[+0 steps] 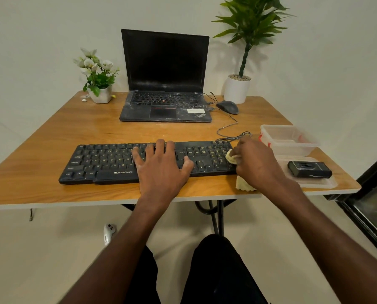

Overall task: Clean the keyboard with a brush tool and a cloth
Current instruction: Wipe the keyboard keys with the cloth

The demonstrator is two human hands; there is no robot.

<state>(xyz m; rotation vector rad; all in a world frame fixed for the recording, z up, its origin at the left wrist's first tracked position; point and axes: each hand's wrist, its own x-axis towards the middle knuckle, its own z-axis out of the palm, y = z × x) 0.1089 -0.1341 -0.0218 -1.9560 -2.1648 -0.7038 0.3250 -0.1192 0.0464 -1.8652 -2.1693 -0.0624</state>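
Observation:
A black keyboard [108,163] lies along the front of the wooden table [51,137]. My left hand [161,165] rests flat on its middle keys with fingers spread. My right hand [255,163] grips a pale yellow cloth [231,157] and presses it on the keyboard's right end, over the number pad. A corner of the cloth hangs out below the hand near the table's front edge. A black boxy tool [309,169] sits on a clear lid at the right; I cannot tell if it is the brush.
A dusty open laptop [165,106] stands behind the keyboard, with a wired mouse [227,107] to its right. A clear plastic container [289,139] sits at the right edge. A flower pot [100,94] and a potted plant [237,88] occupy the back corners.

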